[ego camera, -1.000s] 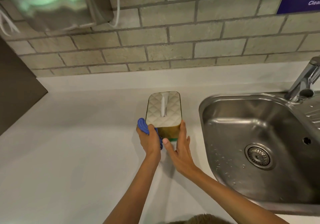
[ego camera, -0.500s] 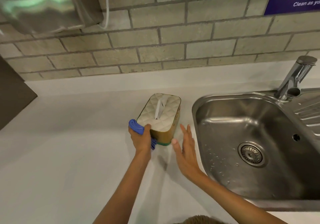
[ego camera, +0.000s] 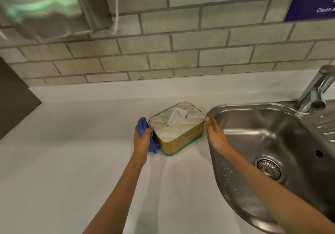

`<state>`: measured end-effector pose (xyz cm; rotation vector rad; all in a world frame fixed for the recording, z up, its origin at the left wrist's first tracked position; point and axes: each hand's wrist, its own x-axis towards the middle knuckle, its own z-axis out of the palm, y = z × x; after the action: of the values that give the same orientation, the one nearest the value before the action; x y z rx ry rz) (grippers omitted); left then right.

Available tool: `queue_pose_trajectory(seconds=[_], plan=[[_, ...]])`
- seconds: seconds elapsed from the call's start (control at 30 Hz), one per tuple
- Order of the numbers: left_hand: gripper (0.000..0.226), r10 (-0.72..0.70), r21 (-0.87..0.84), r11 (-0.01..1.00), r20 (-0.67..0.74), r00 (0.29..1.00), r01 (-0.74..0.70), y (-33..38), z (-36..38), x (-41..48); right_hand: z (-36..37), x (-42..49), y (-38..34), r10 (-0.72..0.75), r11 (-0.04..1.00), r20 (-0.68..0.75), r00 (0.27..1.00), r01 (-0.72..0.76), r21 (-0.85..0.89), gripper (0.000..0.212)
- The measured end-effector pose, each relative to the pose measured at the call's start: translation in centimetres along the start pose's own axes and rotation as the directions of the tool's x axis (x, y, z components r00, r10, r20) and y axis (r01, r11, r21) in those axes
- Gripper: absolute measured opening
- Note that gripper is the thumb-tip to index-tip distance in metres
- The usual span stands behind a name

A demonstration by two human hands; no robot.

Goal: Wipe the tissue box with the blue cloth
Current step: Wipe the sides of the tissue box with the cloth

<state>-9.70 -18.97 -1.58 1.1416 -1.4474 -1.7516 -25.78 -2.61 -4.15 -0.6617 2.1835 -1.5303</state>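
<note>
A pale grey brick wall [ego camera: 181, 52] fills the top of the view, with a shiny metal dispenser [ego camera: 45, 7] mounted at upper left and the corner of a blue sign [ego camera: 311, 0] at upper right. Below it runs a plain white table [ego camera: 72, 161]. A steel sink [ego camera: 272, 143] is set into the table at right, with a round drain [ego camera: 268, 168] and a chrome tap [ego camera: 315, 92] at its back edge.

The box [ego camera: 176, 127] stands on the table just left of the sink, turned at an angle. Its top is pale and quilted, a white tissue [ego camera: 176, 118] sticks up from the slot, the sides are tan, and a green line rims the base.

The left hand [ego camera: 143, 139] is closed around a bunched blue cloth [ego camera: 143, 125], pressing it against the box's left side. The right hand [ego camera: 214, 134] is flat with fingers straight, fingertips at the box's right corner, over the sink rim; whether they touch the box cannot be told.
</note>
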Motion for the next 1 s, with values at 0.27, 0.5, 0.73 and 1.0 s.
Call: queue_pose_trajectory(seconds=[0.27, 0.5, 0.73, 1.0], plan=[[0.05, 0.023, -0.004, 1.0, -0.014, 1.0, -0.023, -2.8, 0.5, -5.1, 0.9, 0.7, 0.3, 0.031, 0.993, 0.088, 0.996, -0.041, 0.109, 0.066], [0.052, 0.002, 0.036, 0.999, 0.001, 1.0, -0.002, -2.3, 0.9, -5.3, 0.7, -2.2, 0.7, -0.009, 0.991, 0.074, 0.997, -0.001, 0.134, 0.04], [0.046, 0.004, 0.107, 0.994, -0.001, 1.0, -0.004, -0.9, 0.5, -5.1, 0.8, -3.5, 0.4, -0.06, 0.977, -0.037, 0.998, 0.066, 0.204, 0.042], [0.021, -0.011, 0.386, 0.923, 0.059, 0.998, -0.013, 2.8, -0.2, -4.5, -0.5, -4.7, -2.0, 0.065, 0.995, -0.187, 0.98, -0.048, 0.092, 0.095]])
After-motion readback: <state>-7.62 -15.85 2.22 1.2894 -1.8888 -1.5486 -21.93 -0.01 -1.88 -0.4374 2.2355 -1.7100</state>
